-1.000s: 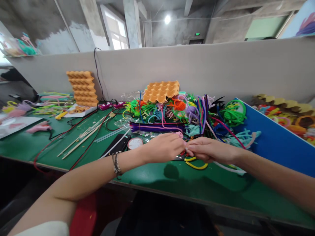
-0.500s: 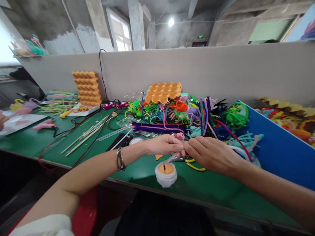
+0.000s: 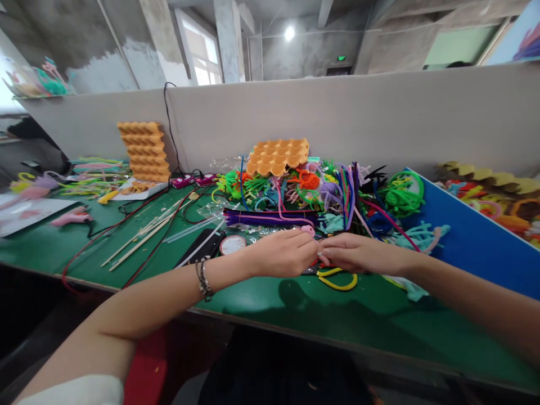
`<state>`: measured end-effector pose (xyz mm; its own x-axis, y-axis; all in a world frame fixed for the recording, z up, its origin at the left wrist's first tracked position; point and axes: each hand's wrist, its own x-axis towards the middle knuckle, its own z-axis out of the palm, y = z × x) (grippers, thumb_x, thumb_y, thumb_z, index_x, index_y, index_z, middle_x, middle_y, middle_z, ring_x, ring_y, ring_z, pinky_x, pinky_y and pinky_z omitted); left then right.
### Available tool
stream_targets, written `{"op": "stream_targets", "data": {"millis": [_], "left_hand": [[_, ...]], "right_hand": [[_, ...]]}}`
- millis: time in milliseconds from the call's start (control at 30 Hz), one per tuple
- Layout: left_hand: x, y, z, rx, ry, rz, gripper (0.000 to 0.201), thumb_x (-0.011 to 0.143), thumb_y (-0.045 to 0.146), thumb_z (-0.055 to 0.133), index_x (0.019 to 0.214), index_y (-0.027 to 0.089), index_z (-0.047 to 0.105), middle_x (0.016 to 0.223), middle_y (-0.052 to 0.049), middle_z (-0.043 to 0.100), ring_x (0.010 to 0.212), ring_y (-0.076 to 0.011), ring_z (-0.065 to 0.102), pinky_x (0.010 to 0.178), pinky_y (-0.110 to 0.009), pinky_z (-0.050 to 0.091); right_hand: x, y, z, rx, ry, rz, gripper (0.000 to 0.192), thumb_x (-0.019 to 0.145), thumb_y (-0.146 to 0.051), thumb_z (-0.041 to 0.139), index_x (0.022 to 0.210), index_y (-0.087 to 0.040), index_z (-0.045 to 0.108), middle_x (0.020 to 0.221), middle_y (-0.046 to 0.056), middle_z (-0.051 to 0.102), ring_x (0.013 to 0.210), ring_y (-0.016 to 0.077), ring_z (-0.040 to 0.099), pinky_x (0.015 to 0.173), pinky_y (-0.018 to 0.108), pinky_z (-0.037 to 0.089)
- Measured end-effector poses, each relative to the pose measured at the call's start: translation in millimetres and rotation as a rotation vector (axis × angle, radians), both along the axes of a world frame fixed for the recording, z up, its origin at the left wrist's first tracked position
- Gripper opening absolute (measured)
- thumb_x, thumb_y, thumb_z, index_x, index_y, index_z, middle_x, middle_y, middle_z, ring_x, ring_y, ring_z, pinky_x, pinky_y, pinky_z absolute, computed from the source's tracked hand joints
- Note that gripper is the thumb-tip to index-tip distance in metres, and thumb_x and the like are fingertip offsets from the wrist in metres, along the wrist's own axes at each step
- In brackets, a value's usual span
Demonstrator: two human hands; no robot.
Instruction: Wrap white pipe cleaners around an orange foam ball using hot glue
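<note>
Both forearms are bare from elbow to fingertips. The left hand (image 3: 280,254) has a thin, dark metallic beaded bracelet (image 3: 202,279) looped around its wrist in what looks like two or three strands. At the lower left edge, a short white fabric sleeve (image 3: 71,392) covers the upper left arm. The right hand (image 3: 358,254) and its wrist carry no jewellery, and the right arm shows no sleeve.
</note>
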<state>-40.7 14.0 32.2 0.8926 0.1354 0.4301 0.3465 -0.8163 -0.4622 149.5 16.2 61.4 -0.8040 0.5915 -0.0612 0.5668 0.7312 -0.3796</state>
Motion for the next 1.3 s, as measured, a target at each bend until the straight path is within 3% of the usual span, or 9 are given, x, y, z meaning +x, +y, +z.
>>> {"op": "stream_targets", "data": {"millis": [233, 333, 433, 500, 567, 733, 967, 1100, 1300], "left_hand": [[-2.9, 22.6, 12.8, -0.909, -0.151, 0.023, 0.021, 0.086, 0.019, 0.050, 0.075, 0.011, 0.065, 0.071, -0.002, 0.062, 0.067, -0.0087, 0.056, 0.062, -0.017, 0.043], [-7.6, 30.6, 13.1, -1.474, -0.244, 0.003, 0.022, 0.086, 0.016, 0.049, 0.071, 0.009, 0.063, 0.061, 0.002, 0.057, 0.057, -0.0056, 0.050, 0.056, -0.016, 0.041], [-10.3, 34.3, 9.8, -1.702, -0.220, -0.016, 0.023, 0.085, 0.011, 0.047, 0.068, 0.009, 0.062, 0.057, 0.003, 0.054, 0.054, -0.0047, 0.047, 0.055, -0.015, 0.040], [-10.7, 34.4, 8.0, -1.693, -0.197, -0.016, 0.023, 0.085, 0.012, 0.048, 0.068, 0.009, 0.063, 0.057, 0.003, 0.054, 0.054, -0.0050, 0.048, 0.055, -0.016, 0.040], [-10.1, 32.7, 7.7, -1.541, -0.162, 0.000, 0.021, 0.084, 0.014, 0.051, 0.069, 0.009, 0.064, 0.058, 0.002, 0.057, 0.056, -0.0060, 0.051, 0.056, -0.016, 0.040], [-5.5, 23.8, 6.8, -0.583, 0.015, 0.021, 0.020, 0.086, 0.015, 0.050, 0.074, 0.011, 0.065, 0.076, -0.005, 0.067, 0.074, -0.0136, 0.060, 0.067, -0.022, 0.044], [-6.6, 9.9, -6.4, 0.020, 0.049, 0.002, 0.030, 0.087, 0.007, 0.037, 0.068, 0.011, 0.060, 0.060, -0.004, 0.056, 0.062, -0.0154, 0.055, 0.065, -0.027, 0.044], [-8.5, 7.0, -6.9, -0.052, 0.073, -0.015, 0.031, 0.088, 0.007, 0.036, 0.069, 0.011, 0.060, 0.061, -0.004, 0.057, 0.063, -0.0150, 0.055, 0.068, -0.027, 0.044], [-13.9, 16.5, -1.4, -0.814, -0.066, 0.058, 0.021, 0.086, 0.016, 0.050, 0.072, 0.011, 0.065, 0.070, -0.004, 0.063, 0.068, -0.0115, 0.057, 0.065, -0.020, 0.043]], "right_hand": [[2.8, 2.6, -6.3, 0.181, 0.052, -0.034, 0.030, 0.092, -0.024, 0.028, 0.092, -0.014, 0.056, 0.076, 0.006, 0.060, 0.065, 0.0129, 0.053, 0.054, 0.023, 0.036], [5.0, -1.5, -3.8, 0.623, -0.010, 0.085, 0.029, 0.089, -0.012, 0.030, 0.095, -0.013, 0.058, 0.070, 0.006, 0.061, 0.061, 0.0142, 0.051, 0.050, 0.026, 0.028], [7.4, -2.7, -3.5, 1.154, -0.105, 0.264, 0.030, 0.089, -0.007, 0.030, 0.088, -0.013, 0.060, 0.054, 0.001, 0.055, 0.049, 0.0122, 0.046, 0.046, 0.027, 0.023], [8.8, -1.4, -5.8, 1.175, -0.125, 0.304, 0.027, 0.088, -0.007, 0.033, 0.083, -0.014, 0.059, 0.051, 0.000, 0.054, 0.046, 0.0113, 0.045, 0.045, 0.027, 0.022], [9.8, 0.7, -8.9, 0.975, -0.141, 0.283, 0.026, 0.084, -0.005, 0.035, 0.082, -0.015, 0.058, 0.056, 0.001, 0.058, 0.047, 0.0111, 0.046, 0.045, 0.027, 0.020], [7.2, 7.3, -11.0, 0.200, -0.052, 0.022, 0.021, 0.081, -0.011, 0.036, 0.086, -0.015, 0.057, 0.063, 0.004, 0.059, 0.050, 0.0110, 0.046, 0.048, 0.024, 0.023], [4.2, 15.1, -25.7, -0.089, 0.066, 0.050, 0.047, 0.094, -0.039, 0.013, 0.072, -0.016, 0.048, 0.042, -0.008, 0.030, 0.037, 0.0072, 0.032, 0.040, 0.018, 0.033], [5.5, 14.6, -39.4, -0.082, 0.100, 0.044, 0.054, 0.094, -0.041, 0.008, 0.075, -0.015, 0.051, 0.036, -0.011, 0.022, 0.031, 0.0073, 0.026, 0.036, 0.018, 0.030], [8.7, 5.2, -36.9, 0.229, 0.187, -0.068, 0.040, 0.093, -0.034, 0.023, 0.092, -0.014, 0.057, 0.066, 0.004, 0.059, 0.054, 0.0109, 0.048, 0.048, 0.022, 0.029]]}}
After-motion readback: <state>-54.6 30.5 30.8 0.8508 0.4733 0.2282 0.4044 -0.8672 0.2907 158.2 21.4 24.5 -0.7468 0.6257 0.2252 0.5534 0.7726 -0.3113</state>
